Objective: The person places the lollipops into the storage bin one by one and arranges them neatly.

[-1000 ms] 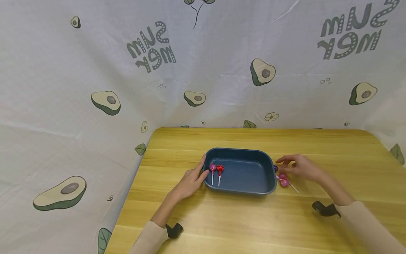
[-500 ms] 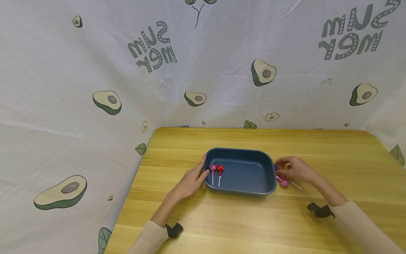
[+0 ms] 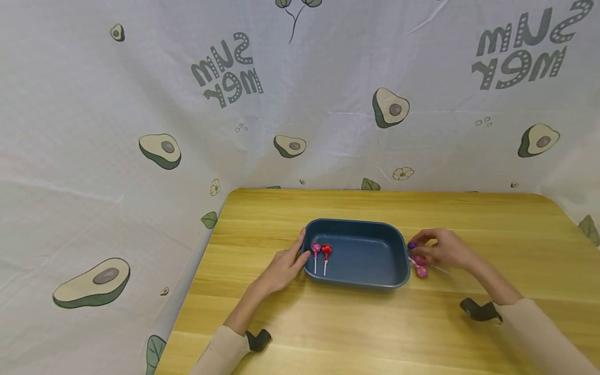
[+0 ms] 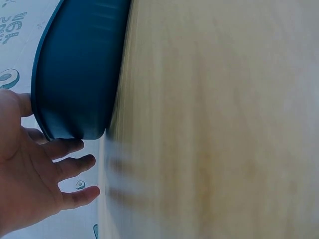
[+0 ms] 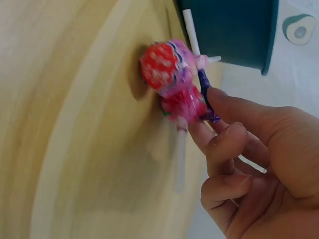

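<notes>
A deep, dark blue tray (image 3: 358, 260) with rounded corners sits on the table, a pink lollipop (image 3: 316, 249) and a red lollipop (image 3: 326, 250) lying at its left end. My left hand (image 3: 280, 268) holds that end, thumb over the rim and fingers along the outer wall; some fingers are spread in the left wrist view. Just beyond the tray's right end, my right hand (image 3: 442, 250) pinches a purple lollipop (image 5: 204, 82) between thumb and fingertips. Against it lie a pink lollipop (image 3: 422, 272) and a red-pink lollipop (image 5: 187, 102), partly hidden by the hand in the head view.
The wooden table (image 3: 356, 328) extends around the tray on all sides. Behind it hangs a pale cloth (image 3: 328, 78) printed with avocados and lettering. Dark wrist mounts (image 3: 479, 309) sit at both sleeve ends.
My right hand moved left to the lollipops, then back a little to the right, with the purple lollipop now showing slightly apart from the tray. My left hand and the tray stayed put.
</notes>
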A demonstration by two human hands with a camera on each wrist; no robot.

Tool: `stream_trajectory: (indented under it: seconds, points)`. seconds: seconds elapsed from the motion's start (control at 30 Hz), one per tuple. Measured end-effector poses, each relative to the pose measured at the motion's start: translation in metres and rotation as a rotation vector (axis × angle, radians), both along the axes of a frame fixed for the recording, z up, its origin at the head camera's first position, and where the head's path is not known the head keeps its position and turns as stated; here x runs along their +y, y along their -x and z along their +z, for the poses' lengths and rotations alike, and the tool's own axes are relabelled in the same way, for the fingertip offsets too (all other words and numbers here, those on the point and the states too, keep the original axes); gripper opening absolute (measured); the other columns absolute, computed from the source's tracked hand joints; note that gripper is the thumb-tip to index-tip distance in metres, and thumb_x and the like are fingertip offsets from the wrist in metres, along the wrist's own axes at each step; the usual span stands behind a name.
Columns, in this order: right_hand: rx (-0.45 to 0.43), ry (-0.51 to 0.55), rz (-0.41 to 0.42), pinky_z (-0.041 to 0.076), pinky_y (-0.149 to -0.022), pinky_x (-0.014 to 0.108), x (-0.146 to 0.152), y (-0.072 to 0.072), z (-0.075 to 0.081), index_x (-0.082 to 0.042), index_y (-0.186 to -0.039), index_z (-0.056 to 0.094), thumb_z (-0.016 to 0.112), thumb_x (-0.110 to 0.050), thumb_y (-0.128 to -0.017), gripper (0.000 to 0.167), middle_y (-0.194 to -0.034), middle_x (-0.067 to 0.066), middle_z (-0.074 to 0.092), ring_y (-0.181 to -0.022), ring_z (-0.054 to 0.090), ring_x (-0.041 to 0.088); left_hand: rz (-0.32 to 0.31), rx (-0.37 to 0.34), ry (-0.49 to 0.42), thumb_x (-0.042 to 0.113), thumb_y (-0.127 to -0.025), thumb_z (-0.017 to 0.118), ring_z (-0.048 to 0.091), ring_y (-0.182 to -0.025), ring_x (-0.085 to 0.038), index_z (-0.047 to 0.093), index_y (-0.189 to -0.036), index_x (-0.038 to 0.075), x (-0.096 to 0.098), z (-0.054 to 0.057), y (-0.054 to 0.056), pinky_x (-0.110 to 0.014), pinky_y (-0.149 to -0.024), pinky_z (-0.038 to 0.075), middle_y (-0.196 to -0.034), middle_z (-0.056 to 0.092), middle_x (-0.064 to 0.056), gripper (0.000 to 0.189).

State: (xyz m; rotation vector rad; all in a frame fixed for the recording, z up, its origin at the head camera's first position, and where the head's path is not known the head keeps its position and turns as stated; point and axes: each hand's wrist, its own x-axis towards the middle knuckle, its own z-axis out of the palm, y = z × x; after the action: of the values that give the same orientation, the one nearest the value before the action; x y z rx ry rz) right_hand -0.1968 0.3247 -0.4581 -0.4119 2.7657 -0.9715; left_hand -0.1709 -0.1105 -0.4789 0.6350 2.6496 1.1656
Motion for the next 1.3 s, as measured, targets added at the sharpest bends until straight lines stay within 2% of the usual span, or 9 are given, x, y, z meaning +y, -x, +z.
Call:
stream_trajectory:
  seconds: [0.13, 0.27, 0.57, 0.73, 0.97, 1.3]
  points:
    - [0.012, 0.012, -0.007, 0.042, -0.045, 0.023, 0.005, 0.000, 0.007, -0.001, -0.109, 0.075, 0.075, -0.014, -0.094, 0.019, -0.095, 0.011, 0.071, -0.051, 0.048, 0.005, 0.003, 0.005, 0.006, 0.038, -0.111, 0.045, 0.040, -0.152, -0.033, 0.012, -0.168, 0.017, 0.000, 0.000, 0.000, -0.049, -0.124, 0.035, -0.167, 0.031, -0.011, 0.069]
    - [0.019, 0.017, -0.011, 0.044, -0.045, 0.024, 0.009, 0.000, 0.014, -0.001, -0.111, 0.074, 0.074, -0.016, -0.096, 0.021, -0.097, 0.013, 0.071, -0.047, 0.047, 0.006, 0.005, -0.001, 0.005, 0.039, -0.111, 0.044, 0.039, -0.152, -0.033, 0.011, -0.168, 0.018, 0.001, 0.001, 0.000, -0.049, -0.125, 0.034, -0.168, 0.031, -0.010, 0.069]
    - [0.068, -0.030, -0.063, 0.042, -0.045, 0.025, 0.020, 0.007, 0.038, 0.001, -0.118, 0.070, 0.070, -0.019, -0.100, 0.027, -0.104, 0.018, 0.069, -0.045, 0.046, 0.009, 0.003, -0.007, -0.002, 0.037, -0.112, 0.045, 0.038, -0.153, -0.032, 0.011, -0.168, 0.018, 0.000, 0.000, -0.001, -0.049, -0.125, 0.033, -0.168, 0.030, -0.010, 0.069]
    - [0.067, -0.016, -0.080, 0.041, -0.045, 0.026, 0.017, 0.009, 0.051, 0.002, -0.120, 0.069, 0.069, -0.021, -0.101, 0.030, -0.108, 0.021, 0.068, -0.047, 0.047, 0.011, 0.003, -0.005, -0.002, 0.038, -0.112, 0.045, 0.038, -0.153, -0.032, 0.011, -0.168, 0.018, 0.000, -0.001, 0.000, -0.049, -0.125, 0.033, -0.168, 0.030, -0.010, 0.069]
    - [0.072, -0.017, -0.068, 0.038, -0.045, 0.026, 0.003, 0.012, 0.068, 0.001, -0.119, 0.070, 0.069, -0.024, -0.101, 0.031, -0.110, 0.021, 0.068, -0.048, 0.049, 0.014, 0.003, -0.004, -0.004, 0.040, -0.111, 0.044, 0.038, -0.153, -0.031, 0.011, -0.168, 0.019, -0.001, -0.002, 0.000, -0.049, -0.125, 0.034, -0.168, 0.031, -0.010, 0.069]
    - [0.051, 0.020, 0.016, 0.040, -0.046, 0.025, -0.038, 0.018, 0.086, -0.001, -0.117, 0.072, 0.072, -0.019, -0.098, 0.026, -0.105, 0.016, 0.068, -0.047, 0.046, 0.012, 0.003, 0.002, 0.002, 0.041, -0.112, 0.043, 0.039, -0.153, -0.030, 0.010, -0.168, 0.019, -0.001, -0.002, 0.000, -0.048, -0.125, 0.034, -0.168, 0.031, -0.009, 0.069]
